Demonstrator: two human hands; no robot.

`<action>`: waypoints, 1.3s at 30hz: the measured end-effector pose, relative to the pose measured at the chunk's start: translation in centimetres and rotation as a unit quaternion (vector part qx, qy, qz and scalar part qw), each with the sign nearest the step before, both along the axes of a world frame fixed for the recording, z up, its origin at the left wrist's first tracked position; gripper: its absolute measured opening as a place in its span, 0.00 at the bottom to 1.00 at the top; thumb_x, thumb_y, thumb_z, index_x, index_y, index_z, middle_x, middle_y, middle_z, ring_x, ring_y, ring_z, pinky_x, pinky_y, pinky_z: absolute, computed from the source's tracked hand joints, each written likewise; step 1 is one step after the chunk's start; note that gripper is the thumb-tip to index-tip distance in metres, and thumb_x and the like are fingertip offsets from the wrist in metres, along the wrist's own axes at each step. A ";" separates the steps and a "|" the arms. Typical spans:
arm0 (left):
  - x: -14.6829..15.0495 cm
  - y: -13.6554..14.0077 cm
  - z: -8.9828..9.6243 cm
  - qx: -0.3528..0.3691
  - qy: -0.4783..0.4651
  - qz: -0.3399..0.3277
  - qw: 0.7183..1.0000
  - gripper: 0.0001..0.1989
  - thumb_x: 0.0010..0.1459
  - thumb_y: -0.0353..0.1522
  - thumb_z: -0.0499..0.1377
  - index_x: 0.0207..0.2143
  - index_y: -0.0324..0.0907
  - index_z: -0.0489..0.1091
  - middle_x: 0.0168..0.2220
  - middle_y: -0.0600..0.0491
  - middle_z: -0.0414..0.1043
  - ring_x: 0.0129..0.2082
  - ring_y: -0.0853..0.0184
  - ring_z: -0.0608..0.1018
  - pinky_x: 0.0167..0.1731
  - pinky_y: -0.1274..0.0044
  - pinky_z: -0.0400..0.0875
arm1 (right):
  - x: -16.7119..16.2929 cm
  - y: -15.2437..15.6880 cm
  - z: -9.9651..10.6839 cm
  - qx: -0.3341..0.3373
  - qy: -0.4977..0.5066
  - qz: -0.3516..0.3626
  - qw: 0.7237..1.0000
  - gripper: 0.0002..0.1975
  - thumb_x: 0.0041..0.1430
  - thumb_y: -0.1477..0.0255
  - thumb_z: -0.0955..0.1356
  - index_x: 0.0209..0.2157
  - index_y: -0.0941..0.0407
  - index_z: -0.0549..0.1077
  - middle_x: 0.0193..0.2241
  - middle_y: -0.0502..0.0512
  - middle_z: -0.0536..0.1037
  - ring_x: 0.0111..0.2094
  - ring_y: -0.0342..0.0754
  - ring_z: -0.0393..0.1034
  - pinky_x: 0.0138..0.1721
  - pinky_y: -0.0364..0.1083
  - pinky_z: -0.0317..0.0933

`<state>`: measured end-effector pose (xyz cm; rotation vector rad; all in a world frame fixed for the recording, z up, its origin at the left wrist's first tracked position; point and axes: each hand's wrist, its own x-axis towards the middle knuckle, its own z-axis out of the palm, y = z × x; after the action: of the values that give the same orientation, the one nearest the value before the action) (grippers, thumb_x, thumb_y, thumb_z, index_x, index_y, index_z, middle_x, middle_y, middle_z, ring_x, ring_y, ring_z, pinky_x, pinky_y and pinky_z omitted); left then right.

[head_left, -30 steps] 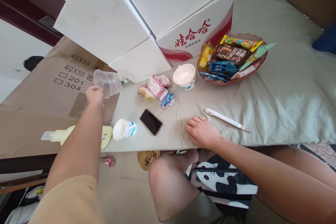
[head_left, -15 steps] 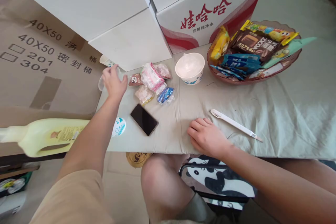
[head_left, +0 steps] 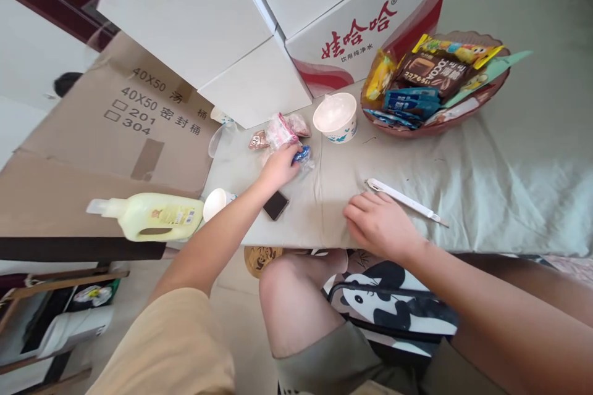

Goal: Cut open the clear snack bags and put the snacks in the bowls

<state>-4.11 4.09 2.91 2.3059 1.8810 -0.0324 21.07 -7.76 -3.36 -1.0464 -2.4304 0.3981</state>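
Left hand (head_left: 280,168) is reaching over the middle of the cloth-covered surface (head_left: 319,222), its thumb and fingertips meeting a blue packet (head_left: 303,153); cannot tell whether they are pinching it or only touching. The packet is lying at the near-right side of a small cluster, with a pink packet (head_left: 281,128) lying behind it. A phone (head_left: 277,205) is lying toward the near edge, partly covered by the left forearm. Right hand (head_left: 377,222) is resting palm down by the near edge, fingers side by side and loosely bent, unclenched, near a slim white tool (head_left: 403,199). A paper bowl (head_left: 337,120) is standing right of the cluster; a scalloped basket (head_left: 426,131) is holding wrapped snacks farther right. A paper cup (head_left: 214,203) is sitting at the near-left corner, beside a yellow bottle (head_left: 160,216) lying on its side.
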 end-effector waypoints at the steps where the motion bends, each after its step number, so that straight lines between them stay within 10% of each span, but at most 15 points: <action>1: 0.1 0.1 0.4 0.004 -0.048 0.031 0.998 0.19 0.51 0.24 0.56 0.47 0.40 0.73 0.49 0.43 0.75 0.49 0.55 0.77 0.52 0.64 0.69 | 0.7 0.1 0.0 0.004 0.014 -0.035 0.999 0.10 0.65 0.74 0.62 0.32 0.57 0.73 0.33 0.58 0.75 0.37 0.52 0.65 0.39 0.50 0.50; 4: 1.3 -0.9 1.9 -0.014 -0.270 0.142 0.952 0.16 0.47 0.26 0.58 0.41 0.41 0.71 0.44 0.47 0.76 0.41 0.61 0.78 0.44 0.67 0.74 | 2.6 0.9 -0.2 -0.026 0.086 -0.111 0.990 0.09 0.65 0.73 0.61 0.35 0.56 0.73 0.34 0.59 0.76 0.38 0.53 0.67 0.39 0.50 0.54; 8: 5.9 -4.1 2.2 -0.118 -0.543 0.184 0.811 0.19 0.43 0.32 0.65 0.41 0.47 0.69 0.42 0.54 0.74 0.35 0.67 0.77 0.33 0.75 0.74 | 3.4 2.1 -0.2 -0.134 0.270 -0.132 0.944 0.18 0.60 0.68 0.64 0.51 0.56 0.66 0.47 0.62 0.75 0.44 0.54 0.72 0.43 0.51 0.64; 13: 12.9 -6.0 -2.2 -0.163 -0.714 0.161 0.662 0.21 0.43 0.38 0.70 0.40 0.48 0.69 0.36 0.58 0.73 0.32 0.71 0.76 0.29 0.79 0.71 | 3.2 2.7 0.4 -0.233 0.443 -0.125 0.857 0.33 0.57 0.70 0.63 0.63 0.50 0.50 0.56 0.61 0.69 0.46 0.50 0.72 0.44 0.50 0.69; 18: 15.2 -6.4 -6.6 -0.221 -0.807 0.210 0.506 0.23 0.46 0.50 0.66 0.39 0.46 0.70 0.37 0.54 0.74 0.38 0.63 0.77 0.33 0.74 0.72 | 4.7 3.3 -0.6 -0.264 0.402 -0.207 0.852 0.28 0.53 0.74 0.61 0.57 0.52 0.59 0.50 0.58 0.73 0.45 0.52 0.72 0.43 0.51 0.69; 25: 13.7 -6.6 -7.2 -0.222 -0.783 0.115 0.570 0.36 0.33 0.39 0.78 0.45 0.47 0.67 0.44 0.53 0.72 0.48 0.60 0.75 0.51 0.67 0.67 | 5.4 4.5 -0.9 -0.297 0.358 -0.160 0.871 0.25 0.59 0.69 0.63 0.57 0.50 0.57 0.45 0.58 0.76 0.37 0.51 0.74 0.36 0.50 0.69; 30: 12.3 -5.5 -7.8 -0.193 -0.780 0.119 0.583 0.34 0.37 0.42 0.75 0.45 0.47 0.65 0.42 0.54 0.70 0.45 0.62 0.75 0.49 0.69 0.68 | 6.3 5.0 -0.4 -0.203 0.205 -0.190 0.938 0.21 0.59 0.63 0.67 0.53 0.54 0.67 0.39 0.58 0.78 0.33 0.50 0.73 0.35 0.51 0.68; 39: 9.4 -5.6 -7.8 -0.108 -0.769 0.113 0.620 0.45 0.41 0.37 0.73 0.60 0.54 0.56 0.47 0.53 0.67 0.49 0.57 0.74 0.50 0.65 0.70 | 8.1 3.9 -0.6 -0.136 -0.027 -0.176 0.975 0.20 0.53 0.62 0.70 0.47 0.53 0.74 0.33 0.57 0.79 0.35 0.56 0.73 0.38 0.54 0.67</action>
<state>5.33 -1.46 -4.93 0.9345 0.9493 1.2153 29.18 -3.88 -3.98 -1.5922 -2.2118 0.5953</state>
